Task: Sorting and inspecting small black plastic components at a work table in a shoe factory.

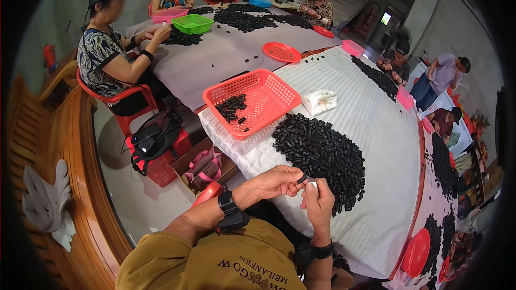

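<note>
My left hand (pixel 275 182) pinches a small black cylindrical piece (pixel 302 179) between thumb and fingertips. Close beside it, my right hand (pixel 320 204) is closed on a small white thing (pixel 312 185), too small to make out. Both hands are at the near edge of a heap of black pieces (pixel 322 156), which lies on the white cloth-covered table (pixel 381 182). Beyond the heap stands a red perforated basket (pixel 274 94) with a cluster of similar black pieces (pixel 231 108) in its left part. A crumpled white packet (pixel 320 102) lies right of the basket.
Several people sit at the tables with more black heaps (pixel 242 19). A green basket (pixel 192 23) and a round red tray (pixel 281 52) are farther off. At left are a wooden bench (pixel 80 182), a black bag (pixel 156 137) on a red stool, and an open carton (pixel 220 169).
</note>
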The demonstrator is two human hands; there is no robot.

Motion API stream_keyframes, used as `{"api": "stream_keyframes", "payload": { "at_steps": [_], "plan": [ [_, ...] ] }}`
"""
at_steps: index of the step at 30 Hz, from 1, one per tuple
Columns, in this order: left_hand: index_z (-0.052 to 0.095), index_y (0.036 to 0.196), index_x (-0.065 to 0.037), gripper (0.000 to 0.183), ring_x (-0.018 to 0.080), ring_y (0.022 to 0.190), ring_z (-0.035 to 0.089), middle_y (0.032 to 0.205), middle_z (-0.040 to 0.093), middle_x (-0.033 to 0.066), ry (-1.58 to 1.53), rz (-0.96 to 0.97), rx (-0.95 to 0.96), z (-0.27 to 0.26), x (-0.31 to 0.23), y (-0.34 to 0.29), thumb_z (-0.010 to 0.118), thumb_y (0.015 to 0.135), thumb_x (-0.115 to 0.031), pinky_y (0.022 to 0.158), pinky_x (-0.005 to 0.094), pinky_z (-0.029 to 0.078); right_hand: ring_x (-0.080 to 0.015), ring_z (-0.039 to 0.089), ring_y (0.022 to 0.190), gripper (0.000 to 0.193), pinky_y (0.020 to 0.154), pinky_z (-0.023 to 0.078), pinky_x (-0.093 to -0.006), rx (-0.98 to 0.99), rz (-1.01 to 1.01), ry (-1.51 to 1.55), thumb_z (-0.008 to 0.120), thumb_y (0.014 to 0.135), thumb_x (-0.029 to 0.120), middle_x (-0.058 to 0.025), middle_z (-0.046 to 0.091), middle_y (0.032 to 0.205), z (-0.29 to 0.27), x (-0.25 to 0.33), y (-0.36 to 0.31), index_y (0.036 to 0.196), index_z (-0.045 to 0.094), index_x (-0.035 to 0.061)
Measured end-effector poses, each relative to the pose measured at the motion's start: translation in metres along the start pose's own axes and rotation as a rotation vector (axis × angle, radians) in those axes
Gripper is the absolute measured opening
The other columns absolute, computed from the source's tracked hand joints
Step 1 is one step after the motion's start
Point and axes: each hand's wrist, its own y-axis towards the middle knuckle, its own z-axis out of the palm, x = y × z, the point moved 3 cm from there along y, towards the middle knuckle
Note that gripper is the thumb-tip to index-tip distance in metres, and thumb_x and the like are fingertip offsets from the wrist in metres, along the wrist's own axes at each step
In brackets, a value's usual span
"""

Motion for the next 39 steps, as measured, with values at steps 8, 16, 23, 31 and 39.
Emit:
{"api": "stream_keyframes", "payload": {
  "at_steps": [8, 16, 23, 31, 39],
  "plan": [
    [0.059, 0.085, -0.001, 0.021, 0.0116, 0.060, 0.049, 0.074, 0.058, 0.0047, -0.032, 0.002, -0.044, -0.002, 0.004, 0.000, 0.059, 0.089, -0.022, 0.056, 0.0235, 0.040, -0.0045, 0.045, 0.041, 0.017, 0.037, 0.034, -0.0194, 0.026, -0.042, -0.144, 0.050, 0.090, 0.011, -0.0018, 0.052, 0.058, 0.002, -0.001, 0.000, 0.078, 0.054, 0.0010],
    [0.060, 0.083, -0.002, 0.018, 0.0114, 0.058, 0.050, 0.072, 0.060, 0.0050, -0.056, -0.015, -0.047, -0.004, 0.005, 0.000, 0.062, 0.087, -0.019, 0.055, 0.0241, 0.041, -0.0047, 0.048, 0.043, 0.018, 0.039, 0.036, -0.0214, 0.038, -0.008, -0.129, 0.056, 0.087, 0.013, -0.0005, 0.053, 0.056, 0.002, 0.000, 0.000, 0.073, 0.054, 0.0018],
    [0.061, 0.084, -0.002, 0.018, 0.0108, 0.059, 0.048, 0.072, 0.059, 0.0044, -0.034, -0.044, -0.051, -0.009, 0.008, 0.000, 0.061, 0.088, -0.019, 0.057, 0.0238, 0.040, -0.0045, 0.046, 0.042, 0.020, 0.038, 0.035, -0.0217, 0.073, 0.007, -0.142, 0.055, 0.087, 0.012, -0.0005, 0.052, 0.055, 0.002, -0.003, 0.000, 0.070, 0.051, 0.0020],
    [0.061, 0.086, 0.001, 0.019, 0.0105, 0.059, 0.049, 0.072, 0.058, 0.0046, -0.038, -0.043, -0.064, -0.008, 0.011, -0.001, 0.060, 0.088, -0.018, 0.055, 0.0227, 0.040, -0.0043, 0.045, 0.041, 0.020, 0.037, 0.033, -0.0200, 0.120, 0.012, -0.124, 0.053, 0.089, 0.010, -0.0007, 0.051, 0.055, 0.003, 0.000, 0.000, 0.070, 0.051, 0.0022],
    [0.061, 0.085, 0.000, 0.019, 0.0110, 0.059, 0.050, 0.073, 0.058, 0.0050, 0.025, -0.036, -0.083, -0.007, 0.009, -0.002, 0.060, 0.088, -0.019, 0.053, 0.0219, 0.040, -0.0044, 0.045, 0.041, 0.022, 0.037, 0.034, -0.0203, 0.161, 0.040, -0.079, 0.054, 0.089, 0.012, -0.0011, 0.052, 0.056, 0.004, -0.003, 0.001, 0.070, 0.051, 0.0021]
  ]
}}
